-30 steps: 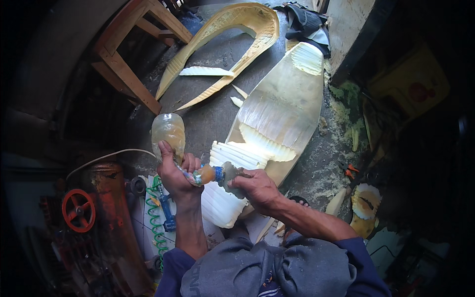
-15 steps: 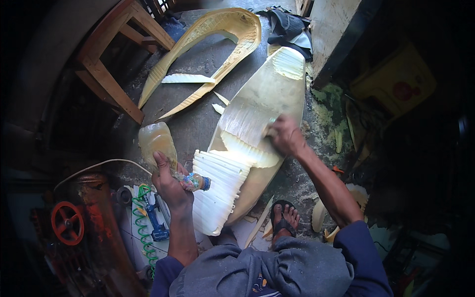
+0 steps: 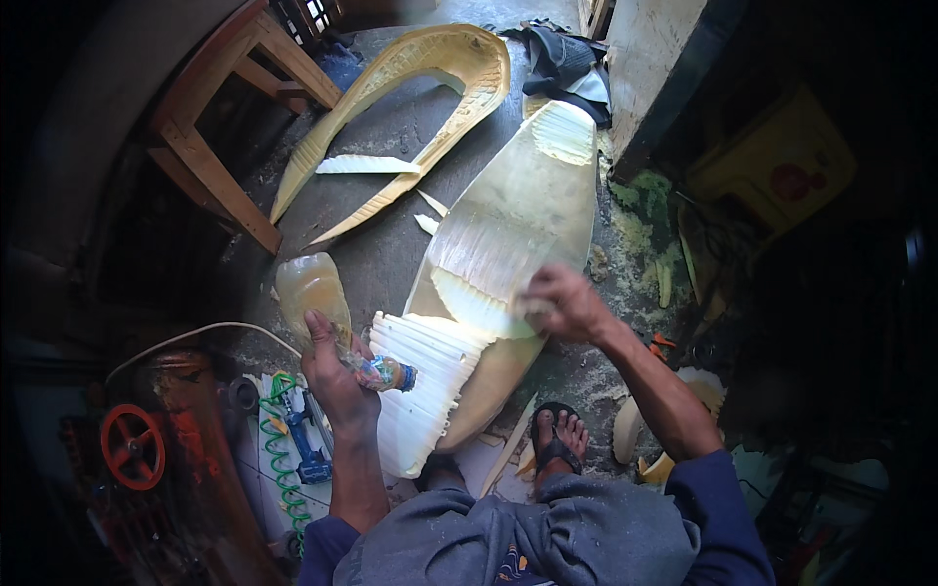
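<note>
Fingers (image 3: 319, 330) of the left hand (image 3: 340, 379) are wrapped around a clear plastic bottle (image 3: 311, 285) of amber liquid, its base jutting out beyond the thumb and its blue-ringed neck pointing right, toward the other hand. The curled fingers of the right hand (image 3: 565, 305) are blurred, and I cannot tell whether they grasp anything or touch what lies beneath.

Just below and beyond those right fingers lies a long tapered piece (image 3: 508, 181), smooth and pale. Immediately left of them, a ribbed patch (image 3: 467, 295) crosses it, and between the two hands a ribbed white slab (image 3: 420, 396) covers part of its near end. Past the right fingertips, at the far end, is another ribbed patch (image 3: 565, 132).

Farther ahead of the left fingers, a curved yellow piece (image 3: 479, 70) rests on the floor, a pale strip (image 3: 366, 165) lying across to one of its arms. Out to their upper left is a wooden stool (image 3: 186, 137). Nearer the body, left of that wrist, are a blue tool (image 3: 311, 457), a green coiled hose (image 3: 277, 454) and a red handwheel (image 3: 133, 444). Below the right fingers is a sandalled foot (image 3: 561, 439).
</note>
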Available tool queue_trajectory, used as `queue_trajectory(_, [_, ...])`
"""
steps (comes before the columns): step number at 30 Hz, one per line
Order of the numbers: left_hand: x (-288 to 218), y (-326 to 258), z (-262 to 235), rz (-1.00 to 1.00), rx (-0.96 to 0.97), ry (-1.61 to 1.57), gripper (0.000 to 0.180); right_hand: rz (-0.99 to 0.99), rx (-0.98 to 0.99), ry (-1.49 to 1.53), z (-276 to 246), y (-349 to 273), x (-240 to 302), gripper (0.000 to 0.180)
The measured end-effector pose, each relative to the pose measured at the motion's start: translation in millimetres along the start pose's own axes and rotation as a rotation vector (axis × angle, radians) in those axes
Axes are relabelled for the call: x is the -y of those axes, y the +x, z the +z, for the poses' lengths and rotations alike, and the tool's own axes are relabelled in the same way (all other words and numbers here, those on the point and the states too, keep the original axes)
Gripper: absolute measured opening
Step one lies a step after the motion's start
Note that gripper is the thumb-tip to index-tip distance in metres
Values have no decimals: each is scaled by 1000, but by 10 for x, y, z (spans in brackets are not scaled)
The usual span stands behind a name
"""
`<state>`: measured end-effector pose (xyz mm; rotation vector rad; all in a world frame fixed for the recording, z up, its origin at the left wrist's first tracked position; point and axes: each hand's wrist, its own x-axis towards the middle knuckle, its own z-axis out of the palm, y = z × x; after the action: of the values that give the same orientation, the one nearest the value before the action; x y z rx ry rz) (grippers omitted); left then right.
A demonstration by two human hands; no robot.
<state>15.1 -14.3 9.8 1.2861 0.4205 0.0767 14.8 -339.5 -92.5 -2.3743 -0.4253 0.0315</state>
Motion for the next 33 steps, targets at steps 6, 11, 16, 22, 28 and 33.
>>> queue_trajectory(6, [27,-25,-3,-14,1,-8,49,-47,63,-107,-44,-135,-106,25])
queue_trajectory(11, [24,-26,-3,-39,8,-66,51,139,-244,-136,-49,-434,-30,24])
queue_trajectory(16, [-5,5,4,-54,-9,-240,56,186,-9,185,-23,-674,487,23])
queue_trajectory(22, [-62,108,-69,-121,83,-484,60,582,17,866,213,-307,1150,36])
queue_trajectory(28, [-98,195,-188,-145,114,-598,59,656,218,1249,542,-1,1689,26])
queue_trajectory(33, [-60,159,-201,-89,-14,-448,56,757,170,1414,737,60,1833,24])
